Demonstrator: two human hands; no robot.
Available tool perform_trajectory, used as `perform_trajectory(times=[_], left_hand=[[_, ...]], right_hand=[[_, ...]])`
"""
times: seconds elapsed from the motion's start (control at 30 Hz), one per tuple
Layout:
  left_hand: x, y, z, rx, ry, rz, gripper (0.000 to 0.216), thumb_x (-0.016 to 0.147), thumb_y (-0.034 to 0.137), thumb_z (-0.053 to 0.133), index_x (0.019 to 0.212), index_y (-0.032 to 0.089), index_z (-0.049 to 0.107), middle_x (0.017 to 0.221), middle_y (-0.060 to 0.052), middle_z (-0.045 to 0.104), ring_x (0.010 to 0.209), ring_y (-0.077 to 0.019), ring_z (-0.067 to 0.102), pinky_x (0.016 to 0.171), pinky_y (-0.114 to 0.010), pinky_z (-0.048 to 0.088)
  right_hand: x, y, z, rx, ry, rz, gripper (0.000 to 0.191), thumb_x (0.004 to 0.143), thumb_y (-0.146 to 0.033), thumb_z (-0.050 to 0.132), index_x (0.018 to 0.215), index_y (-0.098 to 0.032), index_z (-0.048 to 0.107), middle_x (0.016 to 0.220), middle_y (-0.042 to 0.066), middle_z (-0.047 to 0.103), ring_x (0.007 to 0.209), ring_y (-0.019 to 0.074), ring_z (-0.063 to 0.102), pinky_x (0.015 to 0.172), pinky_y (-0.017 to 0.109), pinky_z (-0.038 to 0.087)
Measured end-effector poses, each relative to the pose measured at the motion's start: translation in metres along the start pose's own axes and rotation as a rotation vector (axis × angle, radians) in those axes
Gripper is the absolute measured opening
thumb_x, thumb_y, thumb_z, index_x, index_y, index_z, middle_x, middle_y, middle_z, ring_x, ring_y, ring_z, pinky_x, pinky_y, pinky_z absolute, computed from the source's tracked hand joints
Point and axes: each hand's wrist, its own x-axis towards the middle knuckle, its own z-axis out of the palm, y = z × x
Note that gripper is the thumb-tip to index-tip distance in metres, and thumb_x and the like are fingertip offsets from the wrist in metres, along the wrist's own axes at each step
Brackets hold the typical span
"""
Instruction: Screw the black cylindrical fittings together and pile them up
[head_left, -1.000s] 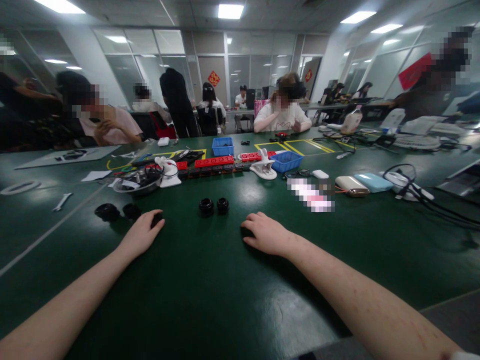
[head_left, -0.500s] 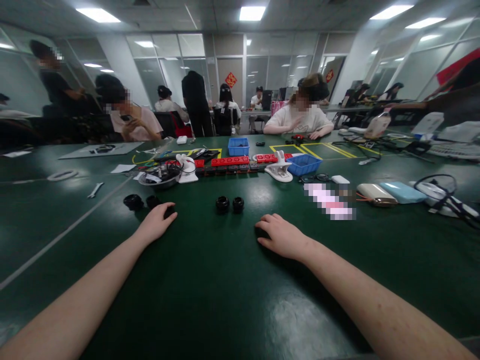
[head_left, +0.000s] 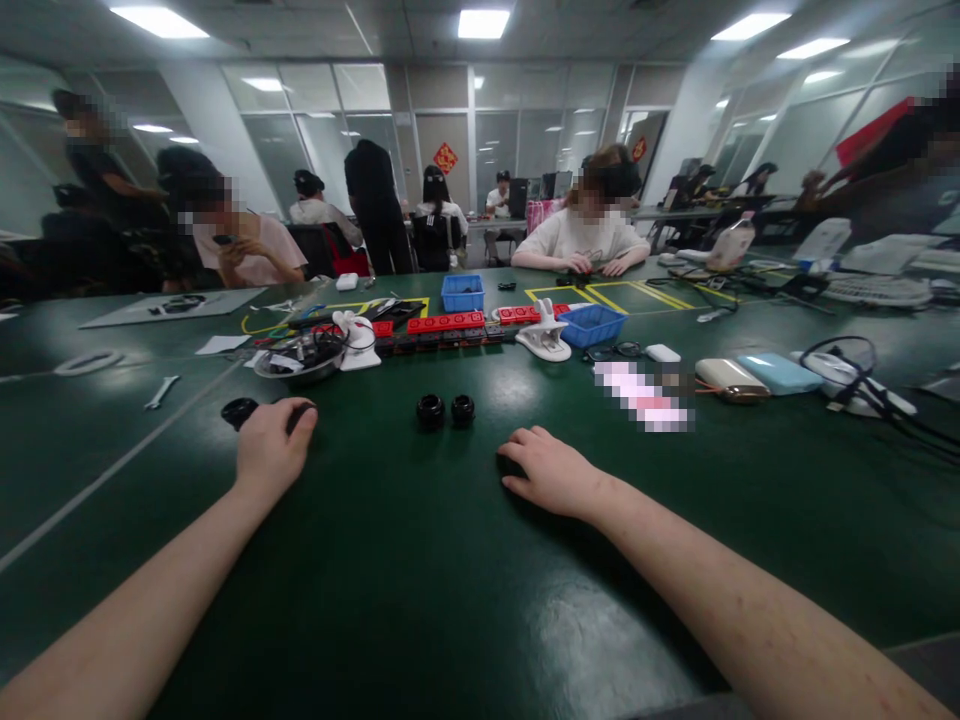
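Here, two black fittings (head_left: 430, 412) stand upright, axes vertical.
Left hand (head_left: 271, 448) and right hand (head_left: 553, 472) curl either side; whether gripping, I can't tell.

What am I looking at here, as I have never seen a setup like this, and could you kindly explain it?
There is no machine: these are a person's bare hands, seen by one camera worn on the head, looking forward and down. On the green table, two black ringed parts stand between the hands; farther back are two blue baskets and red blocks. The left hand curls beside another black part; something dark shows at its fingers, but I cannot tell whether it is held. The right hand rests low, its underside hidden.
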Motion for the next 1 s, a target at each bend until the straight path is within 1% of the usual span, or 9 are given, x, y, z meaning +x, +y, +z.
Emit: perform_trajectory(times=[0.13,0.27,0.37,0.47,0.57,0.67,0.77,0.87,1.0], left_hand=[[0.016,-0.009,-0.006,-0.020,0.185,-0.110,0.032,0.090,0.029,0.037,0.113,0.009,0.047,0.105,-0.013,0.055,0.099,-0.0262,0.052,0.084,-0.044,0.042],[0.037,-0.013,-0.013,-0.059,0.297,-0.156,0.049,0.081,0.029,0.048,0.123,0.006,0.040,0.112,-0.016,0.051,0.109,-0.0310,0.046,0.092,-0.047,0.039],[0.043,-0.013,-0.011,-0.111,0.317,-0.184,0.054,0.076,0.033,0.054,0.122,0.009,0.042,0.115,-0.016,0.049,0.097,-0.0277,0.056,0.084,-0.044,0.047],[0.040,-0.015,-0.003,-0.152,0.294,-0.221,0.059,0.072,0.040,0.059,0.119,0.009,0.043,0.110,-0.015,0.053,0.080,-0.0245,0.062,0.068,-0.038,0.054],[0.037,-0.022,0.005,-0.138,0.256,-0.233,0.066,0.067,0.043,0.063,0.119,0.009,0.042,0.102,-0.013,0.058,0.079,-0.0261,0.063,0.062,-0.037,0.055],[0.036,-0.028,0.006,-0.067,0.229,-0.188,0.070,0.068,0.041,0.063,0.125,0.009,0.037,0.110,-0.015,0.054,0.097,-0.0304,0.056,0.078,-0.043,0.050],[0.036,-0.031,0.006,0.013,0.174,-0.118,0.056,0.074,0.038,0.056,0.122,0.011,0.044,0.114,-0.015,0.052,0.115,-0.0320,0.042,0.094,-0.046,0.037],[0.034,-0.035,0.009,0.062,0.112,-0.104,0.047,0.076,0.037,0.053,0.117,0.012,0.050,0.114,-0.014,0.052,0.113,-0.0314,0.043,0.093,-0.043,0.038],[0.031,-0.038,0.014,0.106,0.018,-0.119,0.049,0.076,0.037,0.055,0.116,0.009,0.050,0.111,-0.016,0.056,0.103,-0.0310,0.052,0.087,-0.040,0.042]], right_hand=[[0.000,0.001,0.000,0.002,0.002,-0.009,0.035,0.080,-0.033,0.054,0.110,-0.016,0.058,0.103,0.012,0.055,0.097,0.0236,0.050,0.084,0.033,0.043],[0.000,0.002,0.000,0.003,0.008,-0.012,0.034,0.080,-0.033,0.054,0.109,-0.015,0.058,0.104,0.012,0.055,0.097,0.0238,0.050,0.084,0.033,0.043],[0.000,0.004,0.000,0.005,0.010,-0.013,0.035,0.080,-0.033,0.055,0.109,-0.015,0.058,0.104,0.012,0.055,0.097,0.0235,0.050,0.085,0.033,0.043],[0.001,0.005,0.000,0.006,0.009,-0.010,0.035,0.080,-0.034,0.055,0.110,-0.015,0.058,0.104,0.011,0.055,0.097,0.0235,0.050,0.084,0.033,0.043],[0.001,0.005,0.001,0.006,0.008,-0.006,0.036,0.080,-0.034,0.055,0.110,-0.015,0.058,0.104,0.012,0.055,0.096,0.0238,0.049,0.083,0.034,0.043],[0.002,0.004,0.001,0.007,0.004,-0.004,0.035,0.080,-0.033,0.055,0.110,-0.014,0.058,0.105,0.012,0.054,0.096,0.0240,0.049,0.083,0.034,0.043],[0.002,0.003,0.001,0.007,-0.001,-0.006,0.035,0.080,-0.033,0.054,0.110,-0.015,0.057,0.106,0.012,0.054,0.097,0.0241,0.049,0.084,0.034,0.043],[0.002,0.002,0.000,0.005,-0.004,-0.004,0.036,0.080,-0.033,0.054,0.111,-0.015,0.057,0.106,0.012,0.054,0.098,0.0240,0.049,0.084,0.034,0.043],[0.002,0.002,0.000,0.002,0.000,-0.006,0.036,0.080,-0.033,0.054,0.112,-0.015,0.056,0.106,0.012,0.054,0.097,0.0240,0.049,0.084,0.034,0.043]])
